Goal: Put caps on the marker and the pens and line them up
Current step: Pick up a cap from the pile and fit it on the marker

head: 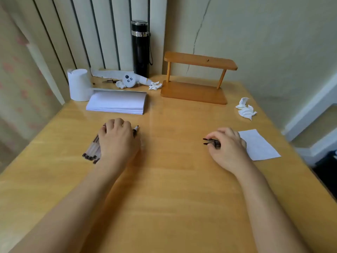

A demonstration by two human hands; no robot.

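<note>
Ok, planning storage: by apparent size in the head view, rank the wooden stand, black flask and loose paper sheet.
1. wooden stand, largest.
2. black flask and loose sheet look alike; the sheet lies nearer the camera, so unranked.

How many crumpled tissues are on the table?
3. One crumpled tissue lies just left of the wooden stand; a smaller one beside the white round gadget; the largest near the right edge, beyond the paper sheet. More may be hidden.
</note>
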